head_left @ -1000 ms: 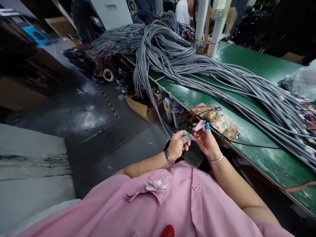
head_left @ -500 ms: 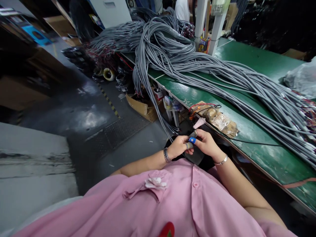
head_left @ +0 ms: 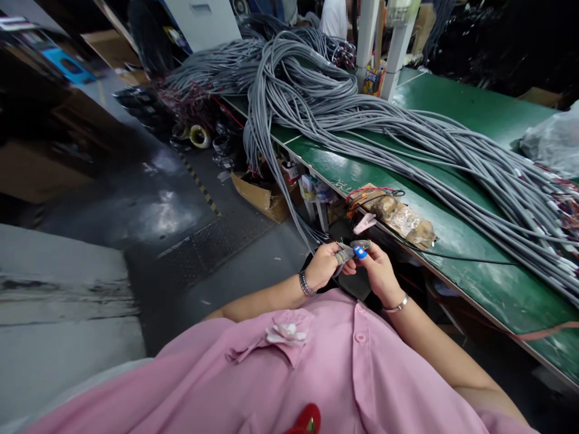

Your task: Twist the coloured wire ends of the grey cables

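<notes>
Biggest thing in front of me is that long green tabletop, running slantwise past the person in the pink shirt. Gray cables lie in a thick heap across it, looping up near the posts, with some drooping over the near edge toward the floor. Past the heap, part of another person in white shows. A clear plastic bag sits at the tabletop's far right, and below the near edge an open cardboard box stands on the floor. A brown board, patched with tape, rests along the near edge, with red and black leads at its left end.

The left hand is closed around the end of a gray cable, its thin wires poking up by the fingers, just off the tabletop's edge and above the lap. The right hand meets it, thumb pressed to finger; whatever is between them is hidden. Near that hand, by the board, is a pale pink clip. Smallest of all, a bright blue cover caps the right thumb.
</notes>
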Available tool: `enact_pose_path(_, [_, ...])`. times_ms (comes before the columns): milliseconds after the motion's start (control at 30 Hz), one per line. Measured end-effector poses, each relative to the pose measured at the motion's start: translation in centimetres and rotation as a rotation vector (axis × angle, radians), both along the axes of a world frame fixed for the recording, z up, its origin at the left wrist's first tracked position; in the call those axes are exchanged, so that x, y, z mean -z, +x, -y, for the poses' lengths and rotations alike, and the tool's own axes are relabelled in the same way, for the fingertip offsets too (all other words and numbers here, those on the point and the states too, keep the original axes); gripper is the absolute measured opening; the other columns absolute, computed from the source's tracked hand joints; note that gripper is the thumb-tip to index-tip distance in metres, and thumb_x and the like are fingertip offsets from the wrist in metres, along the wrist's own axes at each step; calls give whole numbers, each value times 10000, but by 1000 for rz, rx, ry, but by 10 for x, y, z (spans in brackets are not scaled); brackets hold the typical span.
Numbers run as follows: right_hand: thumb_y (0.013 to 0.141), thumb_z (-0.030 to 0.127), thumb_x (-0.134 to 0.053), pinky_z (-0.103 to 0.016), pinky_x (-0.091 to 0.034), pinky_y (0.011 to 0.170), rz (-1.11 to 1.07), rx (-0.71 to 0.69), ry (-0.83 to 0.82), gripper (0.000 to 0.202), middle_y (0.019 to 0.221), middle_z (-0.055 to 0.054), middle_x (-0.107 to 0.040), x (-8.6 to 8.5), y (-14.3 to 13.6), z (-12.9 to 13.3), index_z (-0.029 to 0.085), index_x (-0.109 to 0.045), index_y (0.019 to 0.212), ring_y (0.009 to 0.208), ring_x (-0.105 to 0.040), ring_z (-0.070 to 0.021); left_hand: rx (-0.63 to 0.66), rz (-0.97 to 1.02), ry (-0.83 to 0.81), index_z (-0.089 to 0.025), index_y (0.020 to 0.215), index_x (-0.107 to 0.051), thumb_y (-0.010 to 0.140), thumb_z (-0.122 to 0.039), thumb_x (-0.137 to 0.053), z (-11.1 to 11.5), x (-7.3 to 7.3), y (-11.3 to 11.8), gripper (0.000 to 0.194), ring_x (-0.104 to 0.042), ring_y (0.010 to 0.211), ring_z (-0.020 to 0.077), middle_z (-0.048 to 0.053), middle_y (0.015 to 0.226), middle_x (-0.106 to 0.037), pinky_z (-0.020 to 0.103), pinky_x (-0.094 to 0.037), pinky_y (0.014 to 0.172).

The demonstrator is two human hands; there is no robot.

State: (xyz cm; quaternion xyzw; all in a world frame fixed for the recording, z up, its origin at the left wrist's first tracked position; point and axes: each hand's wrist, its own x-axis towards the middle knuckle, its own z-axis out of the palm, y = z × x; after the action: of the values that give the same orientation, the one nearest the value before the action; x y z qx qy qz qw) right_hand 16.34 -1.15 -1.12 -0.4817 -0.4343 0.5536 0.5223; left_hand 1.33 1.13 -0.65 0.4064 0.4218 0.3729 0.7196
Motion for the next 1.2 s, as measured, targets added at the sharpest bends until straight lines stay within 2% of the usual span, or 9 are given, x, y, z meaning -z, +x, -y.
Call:
enact_pose_path(100, [781,417,-681,-270,-442,644,-2,47,5,222,742,-2,-631,-1,-3,-1,203,-662,834,663,-532,-132,54,-12,10,-100,731,-633,712,-511,-690,1,0,-1,416,-642,531,166,79,618,-673,282,-520,554])
enact_pose_path(233, [770,415,-686,-278,-444,630,103,-74,53,225,699,-3,-623,-5,1,-8,193,-651,767,630,-526,-136,187,-121,108,-97,700,-658,721,-470,-697,1,-3,-9,376,-647,580,159,99,644,-689,260,-505,597])
enact_pose_path(300, [759,401,-698,-276,-441,622,196,-115,95,221,685,-7,-621,-9,2,-13,186,-650,740,634,-530,-140,193,-167,171,-103,713,-668,724,-442,-703,2,-3,-12,342,-643,585,154,93,649,-694,253,-498,605])
enact_pose_path(400, [746,393,-711,-276,-443,617,202,-122,76,220,677,-8,-634,-13,-1,-17,179,-661,729,616,-535,-135,126,-141,177,-106,712,-663,747,-449,-675,5,2,-13,344,-645,575,162,90,646,-692,263,-500,590])
enact_pose_path(600, [738,398,-720,-264,-429,599,56,-75,17,221,637,15,-620,-11,-8,-18,185,-663,719,571,-508,-116,-57,23,45,-111,805,-641,722,-452,-694,9,8,-9,355,-644,534,175,67,634,-681,311,-535,574])
enact_pose_path(867, [725,376,-736,-265,-429,622,31,3,21,197,658,20,-609,-11,-13,-17,192,-668,733,600,-498,-115,-128,50,29,-112,800,-635,708,-467,-702,7,6,-8,373,-651,533,177,74,649,-689,310,-545,559])
enact_pose_path(1200, [707,374,-756,-281,-452,659,78,51,43,205,706,1,-640,-6,-13,-15,191,-669,742,644,-534,-131,-202,73,42,-115,832,-634,702,-470,-712,4,13,-10,386,-664,545,188,81,671,-700,301,-544,552])
